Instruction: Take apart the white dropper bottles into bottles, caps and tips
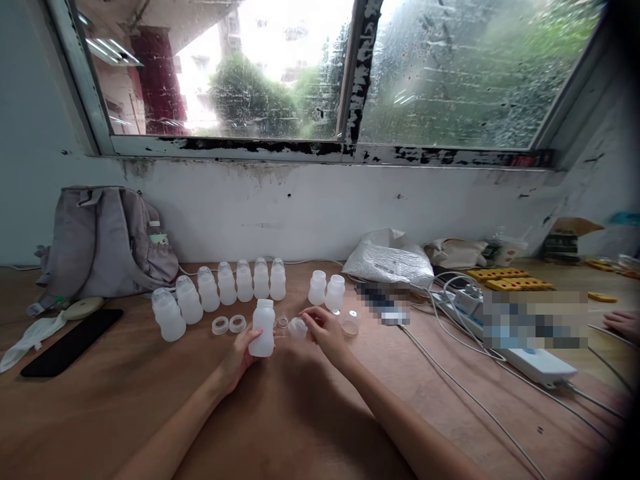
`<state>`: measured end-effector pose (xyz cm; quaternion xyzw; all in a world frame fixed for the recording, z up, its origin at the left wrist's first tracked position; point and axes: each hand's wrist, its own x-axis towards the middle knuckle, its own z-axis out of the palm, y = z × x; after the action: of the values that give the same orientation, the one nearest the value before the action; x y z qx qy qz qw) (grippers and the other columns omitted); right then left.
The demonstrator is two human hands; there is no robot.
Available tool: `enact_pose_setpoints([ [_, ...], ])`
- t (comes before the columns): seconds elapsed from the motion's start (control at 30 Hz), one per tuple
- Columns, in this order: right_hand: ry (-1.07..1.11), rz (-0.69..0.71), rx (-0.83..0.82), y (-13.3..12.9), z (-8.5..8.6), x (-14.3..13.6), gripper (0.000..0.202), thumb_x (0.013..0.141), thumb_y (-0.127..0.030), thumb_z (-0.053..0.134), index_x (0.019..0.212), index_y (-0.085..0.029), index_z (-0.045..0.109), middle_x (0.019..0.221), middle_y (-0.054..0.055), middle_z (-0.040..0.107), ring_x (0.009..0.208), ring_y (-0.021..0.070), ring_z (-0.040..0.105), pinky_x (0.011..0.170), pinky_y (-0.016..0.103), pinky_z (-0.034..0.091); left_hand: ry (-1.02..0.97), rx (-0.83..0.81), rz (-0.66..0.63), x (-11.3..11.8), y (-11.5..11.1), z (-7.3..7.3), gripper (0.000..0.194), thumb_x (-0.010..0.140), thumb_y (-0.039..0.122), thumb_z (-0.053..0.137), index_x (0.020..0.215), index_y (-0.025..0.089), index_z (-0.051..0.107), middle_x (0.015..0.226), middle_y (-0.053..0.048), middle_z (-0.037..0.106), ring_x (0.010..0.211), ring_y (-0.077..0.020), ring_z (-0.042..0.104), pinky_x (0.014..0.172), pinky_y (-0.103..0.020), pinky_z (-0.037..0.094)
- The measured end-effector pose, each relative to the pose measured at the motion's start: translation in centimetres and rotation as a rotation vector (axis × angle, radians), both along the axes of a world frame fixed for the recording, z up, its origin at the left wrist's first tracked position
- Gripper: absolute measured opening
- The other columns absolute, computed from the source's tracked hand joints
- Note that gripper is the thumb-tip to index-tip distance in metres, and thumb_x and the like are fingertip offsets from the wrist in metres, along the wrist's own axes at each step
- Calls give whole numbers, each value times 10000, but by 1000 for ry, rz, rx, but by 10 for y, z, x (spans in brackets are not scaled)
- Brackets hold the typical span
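A frosted baby bottle (pixel 263 333) with an open neck stands upright in my left hand (pixel 244 353), whose fingers wrap its lower side. My right hand (pixel 324 328) is closed, its fingertips pinching at the edge of a clear bottle cap (pixel 298 329) just above the table. Between the two hands lies a clear nipple (pixel 283 323). Left of the held bottle are two white collar rings (pixel 220 325). Beyond my right hand sit a small clear cap (pixel 353 316) and two uncapped bottles (pixel 335 292). Several capped bottles (pixel 227 283) form a curved row at the back left.
A grey backpack (pixel 107 240) leans against the wall, with a black flat object (pixel 73 343) before it. Rightward are a silver bubble pouch (pixel 390 257), a phone-like item on a cable, a white power strip (pixel 533 363) and yellow trays (pixel 515 279). Another person's hand (pixel 623 325) shows far right.
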<state>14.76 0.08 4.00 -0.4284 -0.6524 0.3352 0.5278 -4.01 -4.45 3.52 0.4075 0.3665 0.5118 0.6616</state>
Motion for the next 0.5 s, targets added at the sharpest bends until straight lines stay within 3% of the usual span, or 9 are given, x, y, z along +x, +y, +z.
enact_pose_setpoints([
  [0.2, -418, 193, 182, -12, -9, -11, 130, 755, -258, 513, 717, -172, 603, 641, 6, 537, 559, 98, 466, 519, 209, 372, 122, 127, 146, -1, 6, -8, 382, 695, 369, 576, 1002, 145, 531, 962, -74, 586, 872, -192, 553, 698, -264, 442],
  [0.4, -302, 129, 234, -18, 0, -11, 280, 794, -307, 480, 1045, -185, 484, 683, -7, 522, 543, 89, 466, 517, 204, 397, 535, 430, 305, -3, 10, -14, 439, 633, 346, 640, 1023, 168, 549, 1020, -64, 580, 964, -217, 524, 846, -325, 401],
  [0.5, -278, 107, 278, -20, 3, -12, 247, 795, -310, 481, 1008, -187, 488, 707, 0, 522, 555, 90, 472, 507, 200, 398, 674, 537, 299, -2, 8, -15, 461, 633, 347, 646, 1053, 187, 545, 1045, -62, 572, 984, -217, 518, 867, -338, 396],
])
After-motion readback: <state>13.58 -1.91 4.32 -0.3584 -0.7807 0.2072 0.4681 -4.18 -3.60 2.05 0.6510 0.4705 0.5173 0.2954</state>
